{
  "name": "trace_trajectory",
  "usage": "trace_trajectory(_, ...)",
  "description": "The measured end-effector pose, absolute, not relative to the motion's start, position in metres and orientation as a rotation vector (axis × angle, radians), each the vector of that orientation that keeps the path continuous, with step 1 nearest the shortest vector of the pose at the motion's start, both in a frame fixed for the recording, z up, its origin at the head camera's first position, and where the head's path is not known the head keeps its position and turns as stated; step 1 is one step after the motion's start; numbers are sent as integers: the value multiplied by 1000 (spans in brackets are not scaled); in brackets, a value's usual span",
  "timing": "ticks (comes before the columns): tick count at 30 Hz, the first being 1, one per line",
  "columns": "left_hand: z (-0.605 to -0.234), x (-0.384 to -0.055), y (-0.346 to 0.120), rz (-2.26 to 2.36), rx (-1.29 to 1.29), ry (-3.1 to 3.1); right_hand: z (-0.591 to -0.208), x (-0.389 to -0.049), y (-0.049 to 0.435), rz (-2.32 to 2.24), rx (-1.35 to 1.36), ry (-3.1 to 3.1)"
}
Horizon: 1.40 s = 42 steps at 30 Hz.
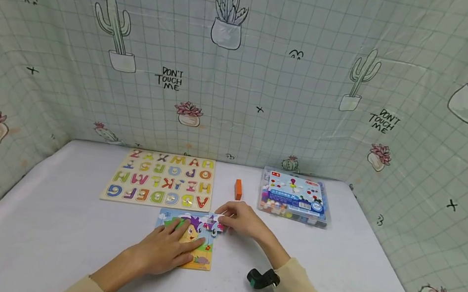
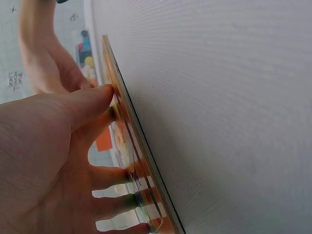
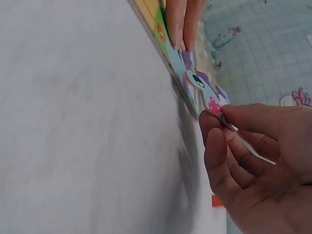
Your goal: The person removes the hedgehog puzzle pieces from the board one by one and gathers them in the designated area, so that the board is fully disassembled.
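Note:
My left hand [image 1: 162,250] lies with spread fingers on a colourful jigsaw puzzle [image 1: 206,256] showing a cartoon animal with purple hair. In the left wrist view its fingertips press on the puzzle's face, with the thumb [image 2: 92,103] at the near edge. At the puzzle's upper right corner, my right hand [image 1: 242,219] pinches a puzzle piece [image 3: 207,91] between thumb and fingers. That piece is pale blue with purple, a pink flower and a printed eye. It is tilted and overlaps the corner of the puzzle in the right wrist view.
Behind the puzzle lies a wooden alphabet board [image 1: 141,201] with coloured letters. An orange block [image 1: 238,190] stands right of it, then a clear plastic box [image 1: 296,197] of small colourful parts. Patterned cloth [image 1: 244,72] hangs around the white table [image 1: 48,219].

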<state>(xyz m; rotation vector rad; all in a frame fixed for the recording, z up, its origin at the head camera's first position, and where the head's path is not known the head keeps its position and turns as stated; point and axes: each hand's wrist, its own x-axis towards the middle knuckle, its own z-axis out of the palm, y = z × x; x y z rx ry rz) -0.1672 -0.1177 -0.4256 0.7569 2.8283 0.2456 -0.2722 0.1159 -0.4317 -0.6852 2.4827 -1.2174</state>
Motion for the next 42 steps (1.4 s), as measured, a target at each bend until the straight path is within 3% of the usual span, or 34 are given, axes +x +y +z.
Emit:
trace_trajectory(25, -422, -166, -119, 269, 764, 2829, -434, -251, 275, -1160, -503, 2552)
trace_trajectory(42, -423, -166, -118, 274, 777, 2844, -433, -251, 299, -1049, -408, 2677)
